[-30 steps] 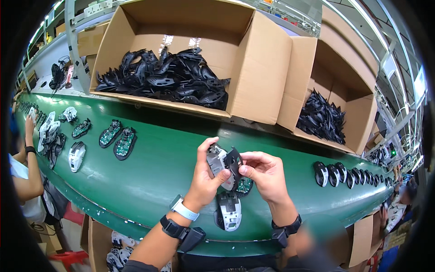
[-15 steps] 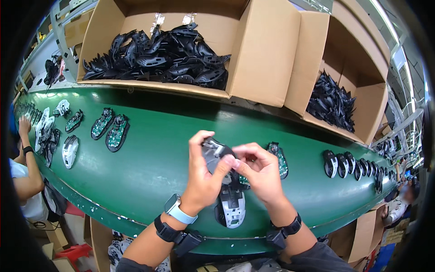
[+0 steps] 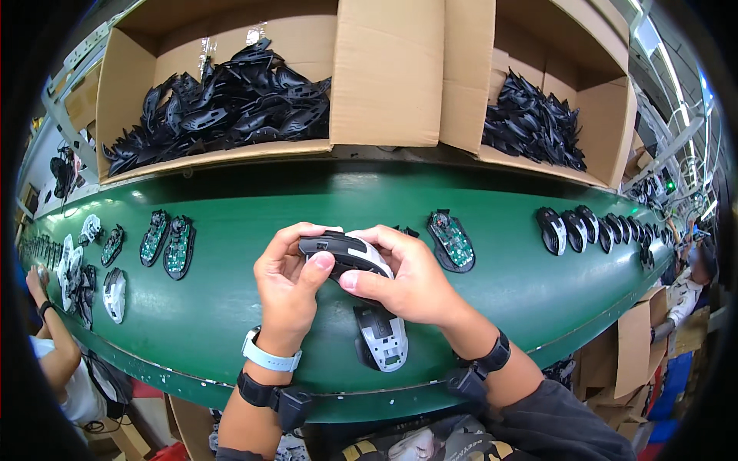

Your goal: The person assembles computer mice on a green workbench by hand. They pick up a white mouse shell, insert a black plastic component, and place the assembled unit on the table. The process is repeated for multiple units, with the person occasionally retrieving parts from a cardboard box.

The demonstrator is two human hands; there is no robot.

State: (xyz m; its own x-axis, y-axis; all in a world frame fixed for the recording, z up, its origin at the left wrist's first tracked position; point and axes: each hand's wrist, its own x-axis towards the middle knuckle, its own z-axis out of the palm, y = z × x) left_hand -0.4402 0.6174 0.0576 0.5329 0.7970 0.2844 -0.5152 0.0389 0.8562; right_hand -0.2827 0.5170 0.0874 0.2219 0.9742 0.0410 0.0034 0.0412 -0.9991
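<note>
A black and silver computer mouse (image 3: 355, 252) is held up over the table between my two hands. My left hand (image 3: 288, 278) grips its dark end, thumb pressed on its near side. Around the silver end wraps my right hand (image 3: 411, 276), its thumb also against the near side. Just below, a second mouse body (image 3: 383, 338) in black and pale grey lies on the green table (image 3: 231, 315), with openings in its pale part. Right of my right hand lies a mouse base with a green circuit board (image 3: 453, 242). The held mouse's underside is hidden.
Left on the table are more circuit-board bases (image 3: 179, 247) and a white shell (image 3: 114, 296). A row of mice (image 3: 552, 232) runs right. Behind stand cardboard boxes (image 3: 388, 73) of black curved parts (image 3: 231, 104). Another person's hand (image 3: 36, 283) is at far left.
The mouse in my hands has turned from upright to lying sideways, silver part rightward. My right hand has gone from pinching at it to wrapping its end. The view has shifted.
</note>
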